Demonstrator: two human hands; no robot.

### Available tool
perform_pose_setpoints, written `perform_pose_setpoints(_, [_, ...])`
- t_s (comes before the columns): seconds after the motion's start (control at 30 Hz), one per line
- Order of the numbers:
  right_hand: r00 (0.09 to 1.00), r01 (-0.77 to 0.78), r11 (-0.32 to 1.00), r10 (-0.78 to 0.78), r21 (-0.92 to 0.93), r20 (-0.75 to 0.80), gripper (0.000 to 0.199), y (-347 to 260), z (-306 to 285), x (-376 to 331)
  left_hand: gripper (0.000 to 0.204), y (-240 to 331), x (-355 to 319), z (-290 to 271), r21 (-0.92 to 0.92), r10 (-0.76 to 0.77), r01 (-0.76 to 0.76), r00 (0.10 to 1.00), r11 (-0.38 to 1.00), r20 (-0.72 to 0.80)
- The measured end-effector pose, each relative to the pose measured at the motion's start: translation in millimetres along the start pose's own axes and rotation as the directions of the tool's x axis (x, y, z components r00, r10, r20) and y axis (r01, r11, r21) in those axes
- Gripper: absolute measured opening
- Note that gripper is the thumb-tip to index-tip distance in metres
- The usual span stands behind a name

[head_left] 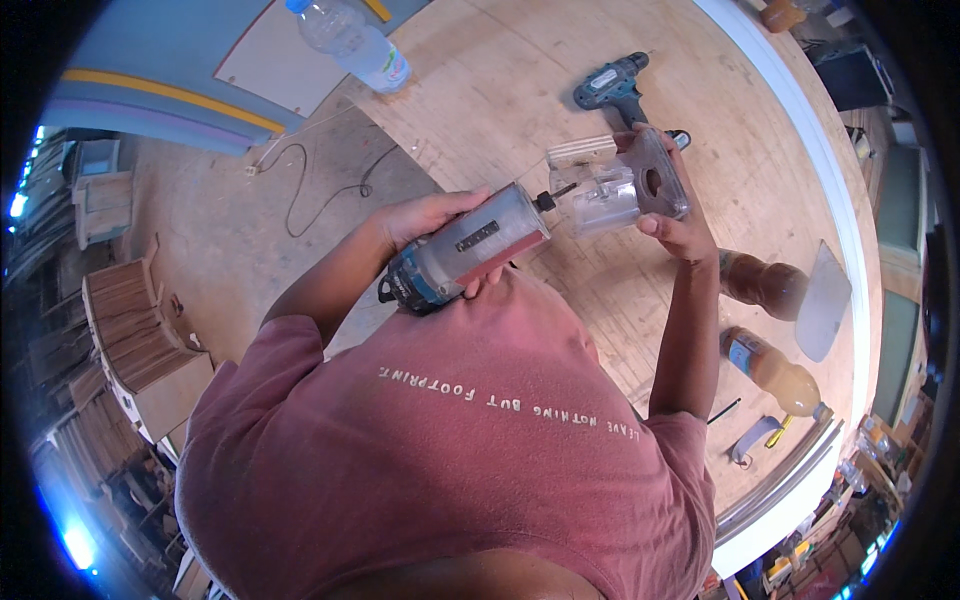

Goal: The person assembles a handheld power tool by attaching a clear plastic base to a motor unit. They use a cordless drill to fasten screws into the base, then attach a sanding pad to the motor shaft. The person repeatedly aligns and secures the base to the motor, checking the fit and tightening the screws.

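Note:
My left hand (428, 217) is wrapped around the metal body of a trim router motor (480, 240), which lies tilted in front of my chest. A thin bit (563, 191) sticks out of the black collet at its upper right end. The bit points at a clear plastic router base (605, 203), and its tip is close to or overlapping it; I cannot tell if they touch. My right hand (682, 236) grips this base at its flat, holed plate, thumb at the near edge. A small plywood block (582, 151) sits against the base's far side.
On the wooden table (480, 90) lie a teal cordless drill (610, 85) and a clear water bottle (352, 48). Right of my arm are two bottles of brownish liquid (775, 287), a flat grey plate (825, 300) and a yellow cutter (778, 432). A cord (291, 200) trails across the floor.

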State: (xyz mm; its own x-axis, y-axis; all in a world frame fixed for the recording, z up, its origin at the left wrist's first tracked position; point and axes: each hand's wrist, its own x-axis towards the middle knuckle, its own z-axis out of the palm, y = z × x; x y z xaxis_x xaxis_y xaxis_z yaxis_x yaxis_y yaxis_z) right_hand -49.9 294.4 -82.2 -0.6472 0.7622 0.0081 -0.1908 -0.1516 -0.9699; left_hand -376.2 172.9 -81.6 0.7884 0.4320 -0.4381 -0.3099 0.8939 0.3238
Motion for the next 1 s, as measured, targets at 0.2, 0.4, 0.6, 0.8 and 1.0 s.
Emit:
perform_pose_setpoints(0.2, [0.997, -0.002, 0.999, 0.006, -0.047, 0.079, 0.111, -3, 7, 7, 0.069, 0, -2, 6, 0.076, 0.013, -0.008, 0.998, 0.997, -0.056])
perform_pose_setpoints(0.4, [0.986, -0.011, 0.997, 0.024, -0.078, 0.163, 0.109, -13, 10, 13, 0.067, 1, 0, 9, 0.141, -0.006, 0.016, 0.997, 0.990, -0.074])
perform_pose_setpoints(0.6, [0.979, -0.040, 0.989, 0.067, -0.141, 0.194, 0.110, -25, 15, 18, 0.067, 1, 0, 16, 0.122, -0.026, 0.039, 0.994, 0.992, -0.105])
perform_pose_setpoints(0.8, [0.973, -0.084, 0.986, 0.113, -0.147, 0.203, 0.113, -32, 14, 19, 0.069, 4, -3, 21, 0.160, -0.037, 0.060, 0.989, 0.985, -0.144])
perform_pose_setpoints(1.0, [0.976, -0.090, 0.977, 0.125, -0.192, 0.179, 0.124, -31, 15, 17, 0.069, 4, -3, 21, 0.199, -0.023, 0.055, 0.987, 0.978, -0.161])
